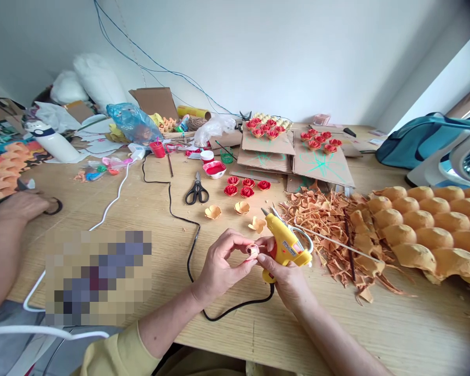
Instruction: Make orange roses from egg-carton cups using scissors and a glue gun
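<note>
Left hand [219,263] — small roll [253,251]; right hand [289,281] — glue gun [285,244].

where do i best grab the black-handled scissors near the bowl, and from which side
Probably by the black handles, from the wearer's side: the scissors lie flat, loops nearer, blades pointing away.

You could slide over the bare table [152,209] between the white wire [119,191] and the black cord [189,258], or in front of the egg tray [434,230]. The glue gun [284,243] pokes up in the way, with a heap of scraps [319,219] on its right. Farther back, scissors [197,193], petals [213,212] and flowers [248,183] block the path
</note>
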Motion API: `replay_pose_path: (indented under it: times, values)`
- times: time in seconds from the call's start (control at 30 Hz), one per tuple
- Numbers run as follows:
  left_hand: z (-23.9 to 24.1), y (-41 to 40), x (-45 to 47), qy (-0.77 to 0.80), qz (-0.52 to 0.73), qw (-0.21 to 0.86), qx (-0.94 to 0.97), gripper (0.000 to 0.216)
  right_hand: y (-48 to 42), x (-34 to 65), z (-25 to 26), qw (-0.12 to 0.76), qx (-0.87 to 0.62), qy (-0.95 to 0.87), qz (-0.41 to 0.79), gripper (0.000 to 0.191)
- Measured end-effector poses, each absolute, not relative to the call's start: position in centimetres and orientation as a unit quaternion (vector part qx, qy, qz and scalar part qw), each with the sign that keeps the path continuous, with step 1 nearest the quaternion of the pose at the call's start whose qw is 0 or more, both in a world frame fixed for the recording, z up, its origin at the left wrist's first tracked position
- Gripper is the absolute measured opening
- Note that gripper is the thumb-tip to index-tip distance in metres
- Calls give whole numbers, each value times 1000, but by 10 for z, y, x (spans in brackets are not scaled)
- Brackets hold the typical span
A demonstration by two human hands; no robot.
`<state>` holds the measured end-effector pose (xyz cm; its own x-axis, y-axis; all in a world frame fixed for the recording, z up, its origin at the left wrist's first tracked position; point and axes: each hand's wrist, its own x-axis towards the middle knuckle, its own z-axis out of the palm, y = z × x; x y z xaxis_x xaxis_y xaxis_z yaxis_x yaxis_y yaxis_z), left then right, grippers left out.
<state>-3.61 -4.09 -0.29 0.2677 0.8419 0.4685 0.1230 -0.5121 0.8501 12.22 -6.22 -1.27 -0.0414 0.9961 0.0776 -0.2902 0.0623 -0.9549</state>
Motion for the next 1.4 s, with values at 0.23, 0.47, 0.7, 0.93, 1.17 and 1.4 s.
replay_pose_path:
  times: [0.23, 0.47, 0.7, 0.93, 1.17, 1.4]
  values:
    - [0, -43, -31, 340, 504, 421, 673, 13, -64, 125, -10, 564, -393, -512, 515, 19]
    - [1, -44, -28, 339, 507, 460, 646, 15, -65, 127, 0, 536, -401, -556, 493, 18]
    - [0, -46, -29, 325, 509, 476, 639, 20, -64, 128, -1, 538, -391, -561, 492, 18]
    - [1, -46, -30, 313, 507, 458, 660, 20, -64, 128, -5, 548, -363, -553, 511, 16]
    - [2, -45, -29, 321, 513, 435, 667, 23, -62, 126, -8, 569, -360, -534, 511, 17]
    - [2, -46, -28, 318, 520, 429, 667, 24, -63, 126, -10, 564, -360, -532, 519, 16]
